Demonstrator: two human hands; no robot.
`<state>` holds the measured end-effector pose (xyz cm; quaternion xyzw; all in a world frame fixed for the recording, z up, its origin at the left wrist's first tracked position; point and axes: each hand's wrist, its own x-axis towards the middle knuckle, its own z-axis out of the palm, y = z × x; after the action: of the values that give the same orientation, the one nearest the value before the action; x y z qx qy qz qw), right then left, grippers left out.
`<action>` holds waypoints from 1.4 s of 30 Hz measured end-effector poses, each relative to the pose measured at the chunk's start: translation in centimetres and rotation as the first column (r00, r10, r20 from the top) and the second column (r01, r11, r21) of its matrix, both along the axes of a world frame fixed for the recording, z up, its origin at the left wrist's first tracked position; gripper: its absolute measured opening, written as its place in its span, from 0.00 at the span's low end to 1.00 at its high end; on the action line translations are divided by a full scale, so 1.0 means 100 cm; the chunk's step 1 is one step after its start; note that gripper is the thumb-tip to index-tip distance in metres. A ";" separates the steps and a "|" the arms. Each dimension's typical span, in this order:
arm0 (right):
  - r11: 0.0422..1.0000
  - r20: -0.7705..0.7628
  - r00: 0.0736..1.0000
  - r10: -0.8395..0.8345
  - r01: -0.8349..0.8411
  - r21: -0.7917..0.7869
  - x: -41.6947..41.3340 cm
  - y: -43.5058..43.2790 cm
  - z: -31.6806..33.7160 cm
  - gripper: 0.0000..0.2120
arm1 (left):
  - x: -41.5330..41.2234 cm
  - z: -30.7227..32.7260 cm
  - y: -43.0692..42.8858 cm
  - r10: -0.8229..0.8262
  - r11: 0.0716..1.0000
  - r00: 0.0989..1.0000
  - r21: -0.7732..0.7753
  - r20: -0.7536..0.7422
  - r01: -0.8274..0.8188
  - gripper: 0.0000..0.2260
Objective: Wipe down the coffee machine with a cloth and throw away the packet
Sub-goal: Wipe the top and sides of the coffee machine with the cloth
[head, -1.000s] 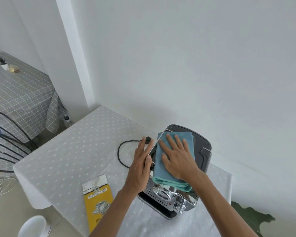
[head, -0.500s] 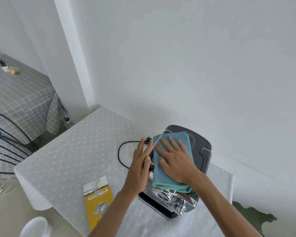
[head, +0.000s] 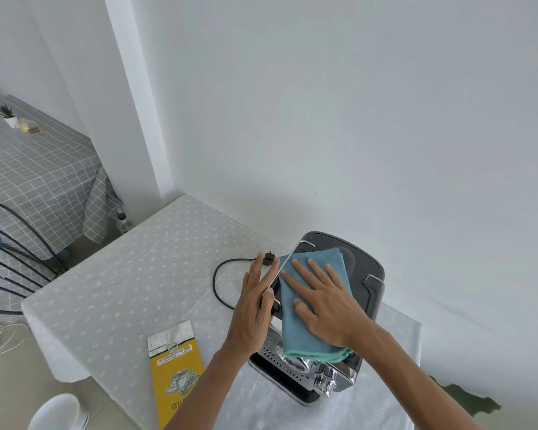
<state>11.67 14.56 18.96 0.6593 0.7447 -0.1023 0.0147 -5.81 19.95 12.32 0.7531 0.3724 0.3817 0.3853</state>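
Note:
A silver and dark grey coffee machine stands on the white dotted table near the wall. A folded blue-green cloth lies on its top. My right hand presses flat on the cloth with straight spread fingers. My left hand rests flat against the machine's left side, its thumb on the top edge. A yellow and silver coffee packet lies on the table at the front left of the machine.
The machine's black power cord loops on the table, its plug by my left fingertips. A black chair and a grey checked table stand at the left. A white round object sits low at the front left.
My right hand has slid the cloth leftward over the machine's top, baring more of the dark lid on the right. My left hand stays against the side.

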 end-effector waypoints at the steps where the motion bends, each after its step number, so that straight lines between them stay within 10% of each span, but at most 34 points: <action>1: 1.000 0.003 1.000 -0.012 0.012 0.004 0.001 0.001 0.000 0.29 | 0.001 0.000 0.000 0.001 1.000 1.000 -0.002 0.000 -0.001 0.22; 27: 0.968 -0.004 0.970 -0.243 0.243 0.056 -0.021 0.011 -0.003 0.39 | 0.001 0.000 -0.005 0.024 0.999 0.999 -0.026 0.044 -0.023 0.22; 42: 0.999 0.002 0.999 -0.051 0.051 -0.006 -0.002 0.010 -0.001 0.33 | 0.000 0.001 -0.006 -0.009 0.999 1.000 -0.051 0.019 0.010 0.22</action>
<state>11.50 15.55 18.83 0.6782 0.7273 -0.1043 0.0148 -5.84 19.36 12.38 0.7411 0.3747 0.3775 0.4097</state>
